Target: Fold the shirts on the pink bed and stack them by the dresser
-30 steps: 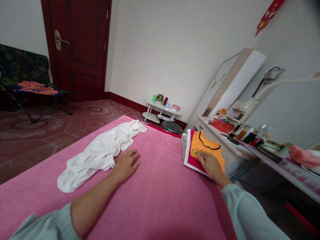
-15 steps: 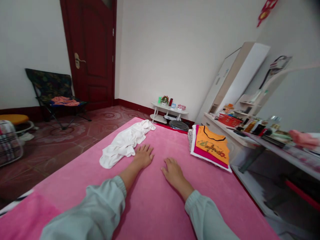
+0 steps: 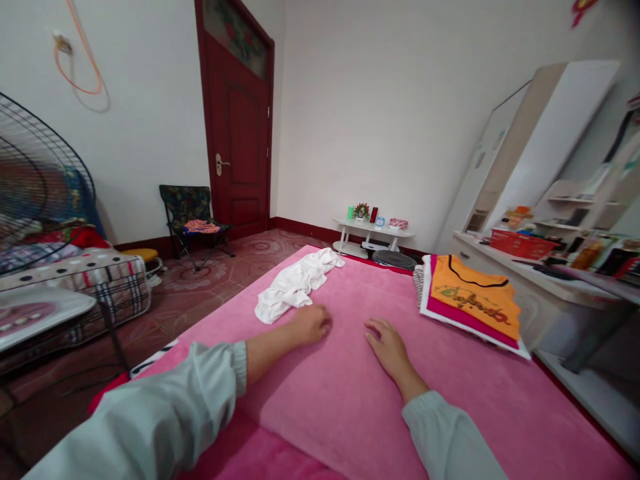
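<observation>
My left hand (image 3: 314, 324) is just above or on the pink bedspread (image 3: 340, 413), its fingers loosely bent and nothing visible in them. Right beside it, toward the far left, lies a crumpled white cloth garment (image 3: 287, 290), which the hand does not hold. My right hand (image 3: 389, 348) rests on or close over the bedspread, palm down, with curved fingers and no object in it. Farther right is a stack of folded clothes, an orange top (image 3: 473, 293) with printed lettering uppermost, over magenta and white pieces.
A low white stand (image 3: 375, 225) with small items is beyond the bed's far edge. On the right is a cabinet with a red basket (image 3: 523, 244). To the left are a folding chair (image 3: 187, 207), a fan (image 3: 45, 173) and a white tray-like surface (image 3: 45, 313).
My view has swung left, bringing the fan and tray-like surface in. My left hand's fingers, flat and spread before, have bent inward, away from the white garment. My right hand stays near the bedspread.
</observation>
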The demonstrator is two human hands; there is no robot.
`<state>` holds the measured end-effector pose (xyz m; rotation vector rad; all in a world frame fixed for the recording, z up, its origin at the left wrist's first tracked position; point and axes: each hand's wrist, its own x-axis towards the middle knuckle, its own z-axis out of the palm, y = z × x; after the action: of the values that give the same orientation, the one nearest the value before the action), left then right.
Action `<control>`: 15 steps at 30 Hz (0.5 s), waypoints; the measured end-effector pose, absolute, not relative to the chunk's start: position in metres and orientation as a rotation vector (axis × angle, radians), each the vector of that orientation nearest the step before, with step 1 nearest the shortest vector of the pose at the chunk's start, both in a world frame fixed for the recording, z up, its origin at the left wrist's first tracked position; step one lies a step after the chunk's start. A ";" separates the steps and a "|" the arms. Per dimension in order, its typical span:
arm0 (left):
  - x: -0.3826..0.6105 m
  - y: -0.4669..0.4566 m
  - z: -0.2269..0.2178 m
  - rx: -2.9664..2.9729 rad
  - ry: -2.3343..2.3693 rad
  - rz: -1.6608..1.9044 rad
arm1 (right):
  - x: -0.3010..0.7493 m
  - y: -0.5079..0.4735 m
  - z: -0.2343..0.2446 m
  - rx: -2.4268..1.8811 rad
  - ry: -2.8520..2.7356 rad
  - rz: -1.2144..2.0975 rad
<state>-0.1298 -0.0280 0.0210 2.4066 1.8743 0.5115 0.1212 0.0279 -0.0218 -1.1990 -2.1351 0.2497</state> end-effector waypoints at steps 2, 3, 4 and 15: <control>-0.157 -0.023 0.034 2.353 1.983 0.572 | 0.122 0.029 -0.023 -1.178 -2.110 0.284; -0.171 -0.019 0.040 2.310 2.056 0.609 | 0.122 0.030 -0.023 -1.172 -2.101 0.293; -0.184 -0.013 0.045 2.261 2.126 0.637 | 0.121 0.030 -0.023 -1.170 -2.094 0.299; -0.208 0.018 0.059 2.124 2.271 0.622 | 0.121 0.029 -0.023 -1.155 -2.014 0.382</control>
<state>-0.2081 0.0181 0.0591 2.1241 2.2715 0.6218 0.1214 0.0285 -0.0227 -1.1546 -2.0141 0.3822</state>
